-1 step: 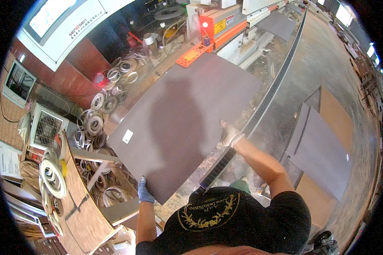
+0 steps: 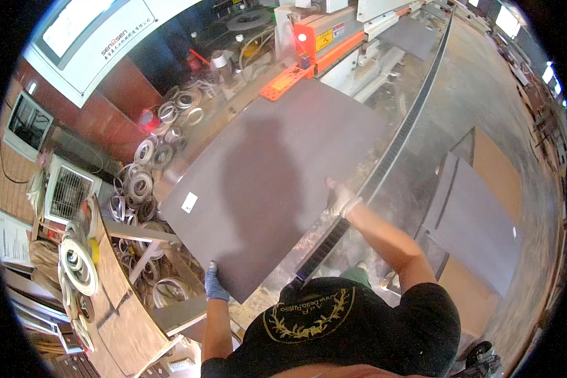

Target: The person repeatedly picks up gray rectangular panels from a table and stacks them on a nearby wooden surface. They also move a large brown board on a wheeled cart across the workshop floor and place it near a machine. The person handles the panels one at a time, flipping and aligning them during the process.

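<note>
In the head view, your left hand [image 2: 215, 283] grasps the panel [image 2: 271, 189] beside its near corner; your right hand [image 2: 341, 198] grasps its right edge, fingers hidden beneath. The panel reaches far to the machine's orange plate [image 2: 286, 82]. Uneven pushing could skew it there; letting the left edge sag could snag the coils [image 2: 140, 183] just left.

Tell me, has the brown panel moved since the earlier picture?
No, the brown panel shows no visible shift either way against the orange plate.
</note>
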### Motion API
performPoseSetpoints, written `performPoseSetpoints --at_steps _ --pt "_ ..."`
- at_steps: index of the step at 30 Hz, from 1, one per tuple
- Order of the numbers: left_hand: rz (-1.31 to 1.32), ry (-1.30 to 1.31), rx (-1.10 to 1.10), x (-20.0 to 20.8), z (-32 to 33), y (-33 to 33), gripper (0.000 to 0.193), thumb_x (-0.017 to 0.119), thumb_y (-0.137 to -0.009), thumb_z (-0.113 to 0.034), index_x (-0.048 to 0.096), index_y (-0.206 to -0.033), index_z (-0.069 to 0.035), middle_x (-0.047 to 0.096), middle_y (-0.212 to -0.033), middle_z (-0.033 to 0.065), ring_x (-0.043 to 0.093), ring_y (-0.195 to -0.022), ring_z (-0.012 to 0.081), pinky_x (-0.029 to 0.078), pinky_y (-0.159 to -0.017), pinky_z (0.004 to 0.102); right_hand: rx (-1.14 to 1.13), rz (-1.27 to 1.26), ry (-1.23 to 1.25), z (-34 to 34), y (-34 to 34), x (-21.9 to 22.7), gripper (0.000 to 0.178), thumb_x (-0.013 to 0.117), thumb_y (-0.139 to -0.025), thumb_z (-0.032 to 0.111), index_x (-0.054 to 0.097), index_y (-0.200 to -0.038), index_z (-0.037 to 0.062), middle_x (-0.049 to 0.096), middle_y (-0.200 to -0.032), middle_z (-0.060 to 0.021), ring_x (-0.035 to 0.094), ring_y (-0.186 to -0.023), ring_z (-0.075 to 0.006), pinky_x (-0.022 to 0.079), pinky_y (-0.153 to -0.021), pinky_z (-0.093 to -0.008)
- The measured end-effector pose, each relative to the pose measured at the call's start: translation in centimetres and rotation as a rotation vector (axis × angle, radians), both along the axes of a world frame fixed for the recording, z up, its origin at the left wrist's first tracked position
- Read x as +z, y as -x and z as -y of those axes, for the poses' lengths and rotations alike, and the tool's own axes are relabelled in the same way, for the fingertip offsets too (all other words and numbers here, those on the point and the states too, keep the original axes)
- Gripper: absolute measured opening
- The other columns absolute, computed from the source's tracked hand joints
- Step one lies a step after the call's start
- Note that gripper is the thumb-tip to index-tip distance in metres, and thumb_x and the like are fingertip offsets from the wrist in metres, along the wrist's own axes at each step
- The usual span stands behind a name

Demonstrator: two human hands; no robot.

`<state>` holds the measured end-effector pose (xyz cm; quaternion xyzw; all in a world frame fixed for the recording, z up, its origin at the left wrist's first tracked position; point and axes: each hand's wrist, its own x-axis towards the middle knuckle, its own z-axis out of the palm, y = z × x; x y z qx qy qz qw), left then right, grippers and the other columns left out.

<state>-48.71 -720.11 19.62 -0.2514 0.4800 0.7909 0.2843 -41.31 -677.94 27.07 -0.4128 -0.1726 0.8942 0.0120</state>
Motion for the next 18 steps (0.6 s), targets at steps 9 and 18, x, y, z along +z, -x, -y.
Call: performPoseSetpoints --at_steps 9,18 --pt "-0.002 -0.064 -0.076 0.9 -6.7 0.9 0.048 0.054 -0.084 -0.038 0.051 -0.119 -0.006 0.053 -0.121 0.0116 0.049 -0.109 0.0328 0.036 -0.097 0.0494 -0.044 0.062 -0.174 -6.0 1.4 -2.1 0.055 0.041 -0.091 0.034 0.026 -0.136 0.0056 0.024 -0.144 -0.0119 0.026 -0.131 -0.0263 0.019 -0.105 -0.0468" --pt "-0.142 -0.087 -0.077 0.5 -11.7 0.9 0.045 0.053 -0.084 -0.038 0.05 -0.117 -0.007 0.053 -0.115 0.0086 0.051 -0.101 0.0273 0.043 -0.087 0.0431 -0.568 0.006 -0.784 -10.9 -13.5 -5.6 0.031 0.061 -0.082 0.014 0.055 -0.111 0.0087 0.059 -0.09 -0.0033 0.054 -0.076 -0.0141 0.046 -0.069 -0.0289"
